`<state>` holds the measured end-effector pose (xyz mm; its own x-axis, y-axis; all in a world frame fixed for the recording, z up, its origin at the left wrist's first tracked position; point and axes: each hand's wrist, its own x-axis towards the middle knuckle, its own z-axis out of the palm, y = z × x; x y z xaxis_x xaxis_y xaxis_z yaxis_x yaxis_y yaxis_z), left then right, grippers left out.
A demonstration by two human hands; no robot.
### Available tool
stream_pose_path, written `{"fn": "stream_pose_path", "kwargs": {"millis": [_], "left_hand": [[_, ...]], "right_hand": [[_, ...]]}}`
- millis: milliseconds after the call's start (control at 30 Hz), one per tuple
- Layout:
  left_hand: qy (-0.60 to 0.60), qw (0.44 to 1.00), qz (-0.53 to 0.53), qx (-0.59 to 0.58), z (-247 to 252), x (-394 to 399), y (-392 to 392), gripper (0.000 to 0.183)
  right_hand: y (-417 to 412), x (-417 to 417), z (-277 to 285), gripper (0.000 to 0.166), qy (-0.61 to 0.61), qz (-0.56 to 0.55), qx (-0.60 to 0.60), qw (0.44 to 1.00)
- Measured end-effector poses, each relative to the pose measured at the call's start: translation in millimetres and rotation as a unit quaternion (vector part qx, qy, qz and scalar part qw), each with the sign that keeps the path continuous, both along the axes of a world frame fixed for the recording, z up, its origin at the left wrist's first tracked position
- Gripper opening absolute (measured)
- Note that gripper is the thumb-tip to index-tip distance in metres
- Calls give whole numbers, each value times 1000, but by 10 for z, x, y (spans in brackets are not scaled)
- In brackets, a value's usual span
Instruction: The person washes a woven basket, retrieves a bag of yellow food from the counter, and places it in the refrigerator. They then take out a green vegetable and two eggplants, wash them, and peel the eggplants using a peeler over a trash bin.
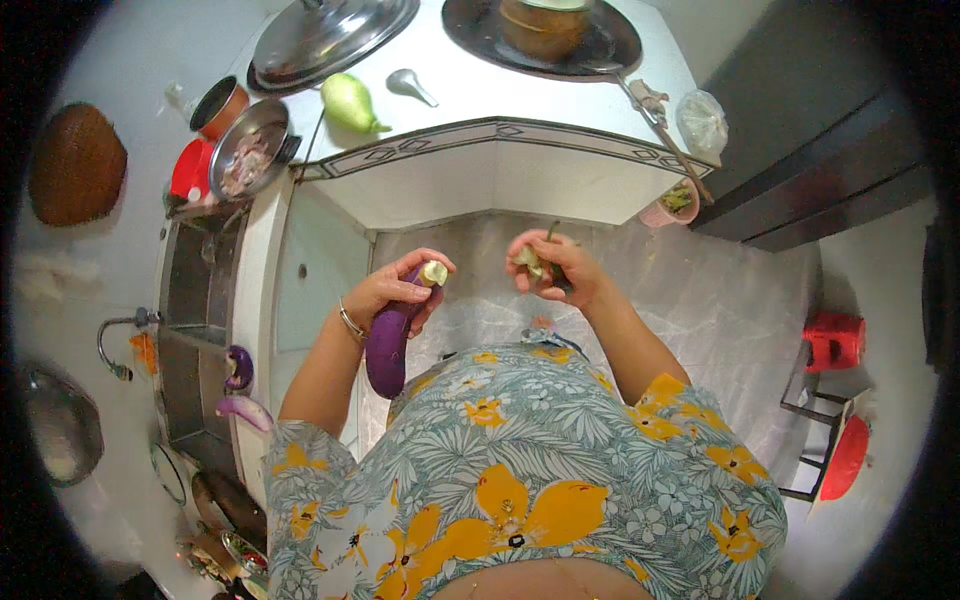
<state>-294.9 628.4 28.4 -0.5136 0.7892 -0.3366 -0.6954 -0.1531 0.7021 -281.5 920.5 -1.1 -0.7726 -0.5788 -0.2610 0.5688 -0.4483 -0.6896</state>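
Note:
My left hand [397,292] is closed around a purple eggplant [388,349], whose pale bare end points up between thumb and fingers and whose rounded end hangs toward my body. Apart from it, to the right, my right hand [559,266] grips a torn-off eggplant stem end [531,259] with green and pale parts. Some of what lies in the right palm is hidden by the fingers. Both hands are above the grey tiled floor, in front of the white counter.
On the counter [435,150] are a light green gourd [349,103], a white spoon [411,85], a metal lid [330,37] and a plastic bag [702,122]. A pan of meat [250,150] stands left, near the sink [196,300]. A pink bin [670,206] stands below the counter's right end.

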Motion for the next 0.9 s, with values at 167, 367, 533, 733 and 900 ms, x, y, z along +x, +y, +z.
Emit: {"fn": "stream_pose_path", "kwargs": {"millis": [167, 367, 533, 733, 900], "left_hand": [[-87, 988, 110, 62, -271, -174, 842, 42], [-289, 911, 258, 142, -910, -291, 1498, 36], [-264, 881, 375, 122, -754, -33, 1448, 39], [-117, 815, 564, 67, -806, -23, 1258, 29], [-6, 631, 775, 25, -502, 432, 972, 17]], "right_hand": [[1435, 343, -1616, 28, -293, -209, -31, 932], [3753, 772, -3036, 35, -353, -534, 36, 768], [4787, -556, -2232, 34, -208, -545, -141, 800], [5255, -1430, -2738, 22, -23, -339, -52, 939], [1407, -974, -1886, 41, -108, 130, 206, 964]]}}
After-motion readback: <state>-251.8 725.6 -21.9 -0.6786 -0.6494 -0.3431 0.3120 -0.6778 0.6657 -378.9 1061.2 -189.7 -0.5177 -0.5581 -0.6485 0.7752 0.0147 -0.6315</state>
